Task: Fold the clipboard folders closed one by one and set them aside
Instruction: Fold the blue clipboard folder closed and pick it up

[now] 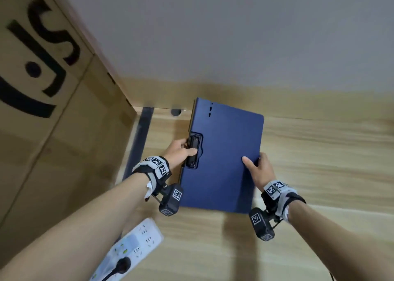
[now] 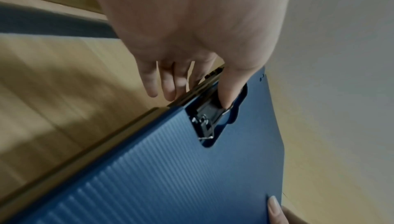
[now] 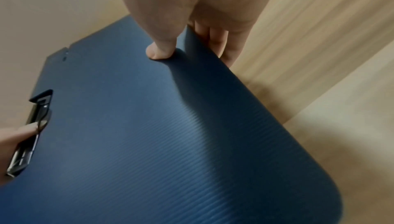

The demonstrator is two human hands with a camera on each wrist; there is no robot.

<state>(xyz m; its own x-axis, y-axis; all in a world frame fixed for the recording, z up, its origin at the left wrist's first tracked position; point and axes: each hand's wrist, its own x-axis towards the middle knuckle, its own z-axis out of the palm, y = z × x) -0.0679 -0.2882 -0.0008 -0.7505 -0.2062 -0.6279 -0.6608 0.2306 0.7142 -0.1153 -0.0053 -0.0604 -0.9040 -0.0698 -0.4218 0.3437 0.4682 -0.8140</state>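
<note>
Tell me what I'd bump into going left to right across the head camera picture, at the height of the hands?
cardboard box → left hand → black clip → blue folder → right hand → wooden table

Matt ribbed plastic on pale wood grain

The blue clipboard folder (image 1: 226, 152) has a matt, finely ribbed plastic cover; its clip (image 1: 193, 151) is glossy black with bare metal wire. The table (image 1: 319, 152) shows smooth light wood grain; the box (image 1: 53, 110) at left is brown cardboard.
</note>
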